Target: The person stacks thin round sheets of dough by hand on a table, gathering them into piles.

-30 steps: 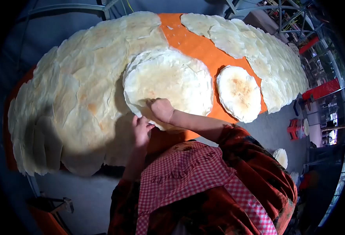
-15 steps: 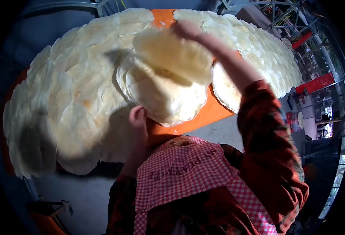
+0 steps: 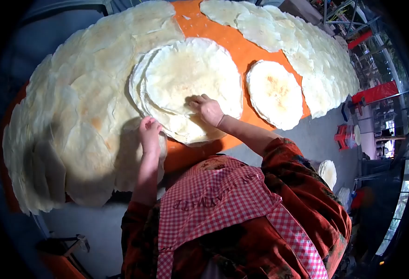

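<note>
A stack of large, thin, pale round flatbreads (image 3: 188, 69) lies on an orange surface (image 3: 179, 156). At the stack's near left edge, my left hand (image 3: 149, 135) is closed, thumb and fingers pinching the rim of a flatbread. My right hand (image 3: 210, 111) lies over the near part of the stack. Its fingers are bent and closed at the edge of the top flatbread; the fingertips are partly hidden. Beneath that edge the lower layers show, slightly wavy and uneven.
Overlapping flatbreads cover the left side (image 3: 79, 107) of the orange surface. More overlapping flatbreads (image 3: 297, 46) spread at the far right. A smaller round pile (image 3: 275, 95) with a browned top sits right of the stack. A red stool (image 3: 341, 137) stands on the floor at right.
The flatbread that my right hand held raised over the stack now lies flat on top. My right hand has come down and nearer to me. My left hand has shifted slightly left.
</note>
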The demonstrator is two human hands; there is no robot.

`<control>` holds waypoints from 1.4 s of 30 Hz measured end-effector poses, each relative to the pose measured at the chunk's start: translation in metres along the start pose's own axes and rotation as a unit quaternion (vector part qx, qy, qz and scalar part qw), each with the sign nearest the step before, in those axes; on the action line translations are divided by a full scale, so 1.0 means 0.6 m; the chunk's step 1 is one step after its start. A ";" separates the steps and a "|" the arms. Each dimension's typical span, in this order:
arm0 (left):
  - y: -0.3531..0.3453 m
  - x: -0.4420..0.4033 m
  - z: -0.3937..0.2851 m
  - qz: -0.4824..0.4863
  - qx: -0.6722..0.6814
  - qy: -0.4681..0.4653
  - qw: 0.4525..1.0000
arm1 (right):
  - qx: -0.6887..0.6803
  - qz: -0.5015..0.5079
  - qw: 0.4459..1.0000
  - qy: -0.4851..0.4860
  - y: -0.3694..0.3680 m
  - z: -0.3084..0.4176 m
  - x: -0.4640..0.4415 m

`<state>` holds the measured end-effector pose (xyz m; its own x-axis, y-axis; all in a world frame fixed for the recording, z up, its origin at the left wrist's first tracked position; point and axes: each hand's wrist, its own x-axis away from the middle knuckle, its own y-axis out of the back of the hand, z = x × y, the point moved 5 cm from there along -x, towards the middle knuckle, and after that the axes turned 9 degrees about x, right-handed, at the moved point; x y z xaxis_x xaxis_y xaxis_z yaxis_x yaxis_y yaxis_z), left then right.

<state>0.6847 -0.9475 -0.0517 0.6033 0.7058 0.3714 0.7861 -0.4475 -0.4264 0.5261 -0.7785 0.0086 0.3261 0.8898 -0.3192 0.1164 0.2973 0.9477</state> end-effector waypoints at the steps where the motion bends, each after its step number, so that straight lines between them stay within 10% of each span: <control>1: -0.002 0.007 0.001 0.002 0.006 0.008 1.000 | -0.022 0.010 1.000 -0.004 0.000 -0.004 0.001; 10: -0.027 0.053 0.006 -0.027 -0.047 0.007 0.998 | -0.113 0.066 0.990 -0.045 -0.034 -0.057 -0.008; 17: -0.066 0.133 0.058 0.078 0.115 0.183 0.973 | -0.314 0.128 0.935 -0.107 -0.039 -0.119 -0.031; 21: -0.119 0.129 0.025 0.098 0.071 0.086 0.989 | -0.281 0.210 0.927 -0.135 -0.011 -0.147 -0.065; 29: -0.135 0.085 0.083 0.016 0.225 0.182 0.957 | -0.001 -0.021 1.000 0.012 0.302 -0.159 -0.220; 35: -0.141 0.064 0.099 -0.017 0.246 0.204 0.948 | 0.006 -0.054 0.997 0.062 0.003 -0.098 -0.033; 42: -0.141 0.027 0.117 0.020 0.174 0.187 0.967 | -0.076 0.004 0.997 0.022 0.003 -0.071 -0.012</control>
<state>0.6186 -0.8598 -0.0674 0.6900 0.4155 0.5927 0.7072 -0.2124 -0.6744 0.4843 -0.7694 0.0130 0.2838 0.9060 -0.3140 -0.0298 0.3357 0.9415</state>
